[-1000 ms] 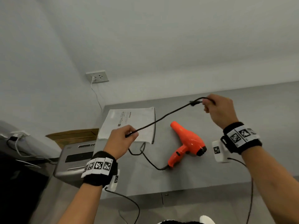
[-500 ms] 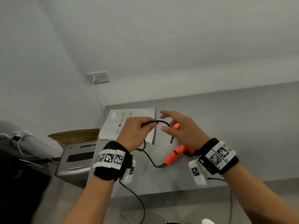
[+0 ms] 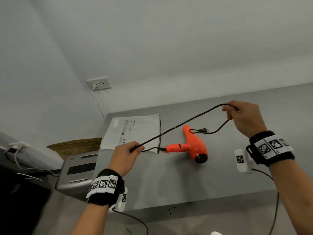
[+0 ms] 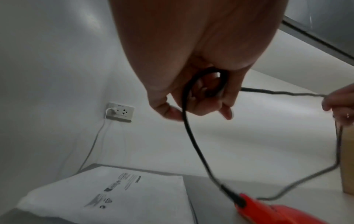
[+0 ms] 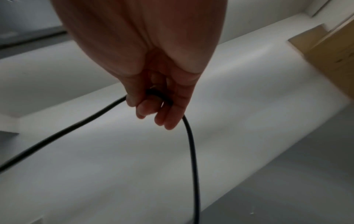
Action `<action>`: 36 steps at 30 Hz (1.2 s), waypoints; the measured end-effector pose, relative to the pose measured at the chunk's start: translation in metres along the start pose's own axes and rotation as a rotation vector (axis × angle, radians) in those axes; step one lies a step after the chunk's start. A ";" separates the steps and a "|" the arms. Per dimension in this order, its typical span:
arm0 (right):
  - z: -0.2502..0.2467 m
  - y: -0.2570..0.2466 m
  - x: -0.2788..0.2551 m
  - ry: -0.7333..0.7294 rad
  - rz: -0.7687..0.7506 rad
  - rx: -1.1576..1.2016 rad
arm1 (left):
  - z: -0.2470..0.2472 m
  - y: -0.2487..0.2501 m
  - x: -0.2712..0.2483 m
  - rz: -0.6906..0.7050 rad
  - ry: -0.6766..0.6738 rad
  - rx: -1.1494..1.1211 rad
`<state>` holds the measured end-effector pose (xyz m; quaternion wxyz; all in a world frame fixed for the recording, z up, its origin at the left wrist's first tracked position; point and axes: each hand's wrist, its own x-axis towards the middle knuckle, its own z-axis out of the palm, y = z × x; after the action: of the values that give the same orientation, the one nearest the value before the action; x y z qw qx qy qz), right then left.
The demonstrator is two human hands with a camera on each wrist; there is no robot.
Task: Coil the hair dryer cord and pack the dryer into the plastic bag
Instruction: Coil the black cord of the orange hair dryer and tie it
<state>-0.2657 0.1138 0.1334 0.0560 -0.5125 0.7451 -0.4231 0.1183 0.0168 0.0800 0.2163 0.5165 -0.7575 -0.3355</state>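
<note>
An orange hair dryer (image 3: 194,146) lies on the grey table (image 3: 177,184), handle pointing left, also at the bottom right of the left wrist view (image 4: 283,212). Its black cord (image 3: 179,126) runs from the handle into my left hand (image 3: 127,152), then stretches up and right to my right hand (image 3: 240,116). From there it drops to the plug (image 3: 203,130) by the dryer's nozzle. My left hand (image 4: 199,97) grips a loop of cord (image 4: 191,136). My right hand (image 5: 157,100) pinches the cord (image 5: 191,151). The white plastic bag (image 3: 133,131) lies flat at the table's back left.
A wall socket (image 3: 99,83) with a white charger cable sits above the table's left corner. A grey machine (image 3: 79,172) and a brown cardboard box (image 3: 74,147) stand left of the table. Wrist camera cables hang below both arms.
Half a second ago both hands met above the dryer. Now the right hand has pulled out to the right, stretching a length of cord. The dryer has turned, handle now pointing left.
</note>
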 end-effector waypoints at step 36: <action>0.040 -0.076 0.008 0.265 -0.088 0.277 | 0.038 0.081 0.013 0.187 -0.140 -0.361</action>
<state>-0.1945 0.0755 0.1636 0.0088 -0.4718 0.6576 -0.5873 0.0362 0.0350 0.1129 0.2822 0.3721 -0.7431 -0.4793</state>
